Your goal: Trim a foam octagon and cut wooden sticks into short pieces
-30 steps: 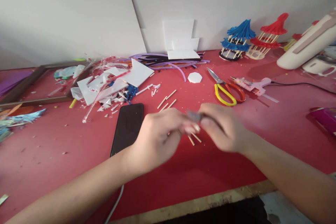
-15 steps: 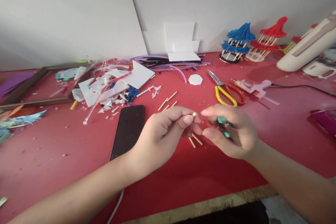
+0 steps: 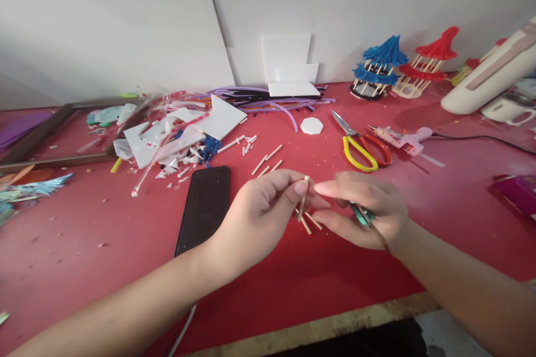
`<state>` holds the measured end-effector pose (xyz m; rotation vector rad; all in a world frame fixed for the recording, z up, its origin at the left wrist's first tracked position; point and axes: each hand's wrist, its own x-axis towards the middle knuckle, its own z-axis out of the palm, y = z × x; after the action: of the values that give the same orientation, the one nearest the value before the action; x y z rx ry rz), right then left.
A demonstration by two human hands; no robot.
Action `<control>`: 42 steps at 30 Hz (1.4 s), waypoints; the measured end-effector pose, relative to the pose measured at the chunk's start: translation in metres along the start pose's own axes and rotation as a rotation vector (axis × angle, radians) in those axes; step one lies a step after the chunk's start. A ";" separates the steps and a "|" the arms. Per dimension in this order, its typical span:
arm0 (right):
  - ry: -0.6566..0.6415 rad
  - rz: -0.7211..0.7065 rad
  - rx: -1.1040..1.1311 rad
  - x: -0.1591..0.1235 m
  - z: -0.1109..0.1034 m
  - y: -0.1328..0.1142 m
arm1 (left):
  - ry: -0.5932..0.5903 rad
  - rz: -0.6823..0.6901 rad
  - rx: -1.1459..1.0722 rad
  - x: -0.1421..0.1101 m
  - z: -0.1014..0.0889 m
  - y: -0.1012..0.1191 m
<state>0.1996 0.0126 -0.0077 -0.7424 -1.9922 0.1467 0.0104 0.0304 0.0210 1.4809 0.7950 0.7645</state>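
Observation:
Thumb and forefinger of my left hand point(image 3: 268, 217) pinch a short wooden stick point(image 3: 304, 192), held near its upper end and pointing downward. Close to it on the right, my right hand point(image 3: 371, 209) is curled around a small teal-handled tool point(image 3: 362, 213); the palm hides most of it, so its kind cannot be made out. The right thumb and forefinger point toward the stick, slightly apart. Beneath the hands lie loose cut sticks point(image 3: 314, 220), and several more sticks point(image 3: 268, 159) rest just behind the left hand.
A black phone point(image 3: 203, 209) lies left of my hands. Behind are a white octagonal piece point(image 3: 311, 126), scissors point(image 3: 360, 148) and a pink glue gun point(image 3: 404, 138). Scraps point(image 3: 167, 136) heap at left. Blue point(image 3: 379, 70) and red point(image 3: 429, 64) model pavilions stand at back right.
The stick in my left hand has turned, so its length now shows hanging down instead of only its end. My right hand has shifted slightly left, and the teal tool has tilted within it.

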 end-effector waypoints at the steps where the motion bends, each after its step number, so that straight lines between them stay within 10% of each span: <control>1: -0.016 0.026 0.004 -0.001 0.000 0.000 | 0.009 -0.030 -0.026 0.001 0.000 0.000; 7: -0.138 0.188 0.110 -0.008 0.001 0.006 | -0.019 -0.023 -0.039 0.004 0.001 0.000; 19: -0.202 0.185 0.196 -0.006 0.001 0.002 | 0.046 0.428 0.476 0.000 -0.007 -0.009; 36: -0.225 0.138 0.115 -0.007 0.001 0.003 | -0.069 0.274 0.447 -0.002 -0.008 0.004; 42: -0.060 0.412 -0.201 -0.002 -0.012 0.025 | -0.215 0.359 0.388 -0.012 -0.003 0.012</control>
<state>0.2217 0.0296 -0.0127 -1.2888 -1.9048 0.2146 0.0020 0.0218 0.0334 2.0542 0.5368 0.7221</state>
